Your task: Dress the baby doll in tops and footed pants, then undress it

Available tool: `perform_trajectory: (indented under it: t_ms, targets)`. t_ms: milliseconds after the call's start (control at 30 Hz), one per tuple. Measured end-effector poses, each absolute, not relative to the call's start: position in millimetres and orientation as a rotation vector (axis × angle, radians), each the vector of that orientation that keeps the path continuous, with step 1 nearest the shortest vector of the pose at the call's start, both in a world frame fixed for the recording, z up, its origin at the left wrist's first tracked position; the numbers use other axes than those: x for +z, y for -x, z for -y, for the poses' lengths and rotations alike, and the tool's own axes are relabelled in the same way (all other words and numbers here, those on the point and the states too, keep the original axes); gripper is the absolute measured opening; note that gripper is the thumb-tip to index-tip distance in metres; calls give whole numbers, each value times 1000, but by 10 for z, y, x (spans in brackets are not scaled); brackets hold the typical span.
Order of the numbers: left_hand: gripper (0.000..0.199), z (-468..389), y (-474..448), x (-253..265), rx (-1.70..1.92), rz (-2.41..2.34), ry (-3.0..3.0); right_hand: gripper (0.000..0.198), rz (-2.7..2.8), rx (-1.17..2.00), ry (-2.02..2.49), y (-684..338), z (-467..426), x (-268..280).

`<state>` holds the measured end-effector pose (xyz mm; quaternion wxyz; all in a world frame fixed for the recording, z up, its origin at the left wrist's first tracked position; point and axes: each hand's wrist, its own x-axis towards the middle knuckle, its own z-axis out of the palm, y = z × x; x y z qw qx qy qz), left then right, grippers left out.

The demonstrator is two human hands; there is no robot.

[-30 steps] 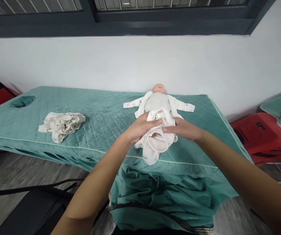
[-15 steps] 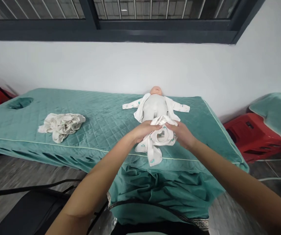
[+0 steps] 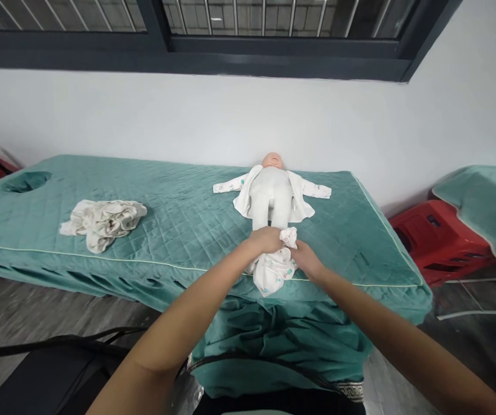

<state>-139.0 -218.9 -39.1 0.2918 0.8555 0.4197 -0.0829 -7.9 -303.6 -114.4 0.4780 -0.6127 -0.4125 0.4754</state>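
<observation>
A baby doll lies on its back on the green quilted bed, its head toward the wall. It has an open white printed baby jacket on, with both sleeves spread sideways. At the doll's feet, my left hand is closed on bunched white printed baby pants. My right hand pinches the same cloth from the right, close to a gathered end that sticks up between the hands. The doll's feet are hidden behind my left hand and the cloth.
A crumpled heap of white cloth rests on the bed to the left. The bed has a face hole at its far left end. Red stools stand to the right, partly under a green cover. A dark-framed window is above.
The pants have been lowered and bunched, so the doll's legs now show. My hands have shifted down toward the bed's front edge, and the round opening in the cloth is gathered up.
</observation>
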Motion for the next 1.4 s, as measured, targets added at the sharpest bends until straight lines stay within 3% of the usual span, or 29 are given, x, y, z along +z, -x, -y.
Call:
perform_trajectory:
  t_ms: [333,633,933,1200,1400]
  targets:
    - [25,2252,1751,-299,176,-919,-1856,16,1066,854,1454,102,3190,-1244]
    - [57,2146,1831,-501,395,-563,-1067,23,888,677,1327,86,3024,-1306]
    - [50,1841,1689,-486,562,-640,-1392,21,1002,513,1442,-110,2645,-1217]
    - [34,1656,1568,-486,745,-922,-1854,23,1131,562,1481,-332,2334,-1231]
    - [33,1681,1814,-732,776,-918,-1612,28,1196,492,1545,-372,2304,-1380]
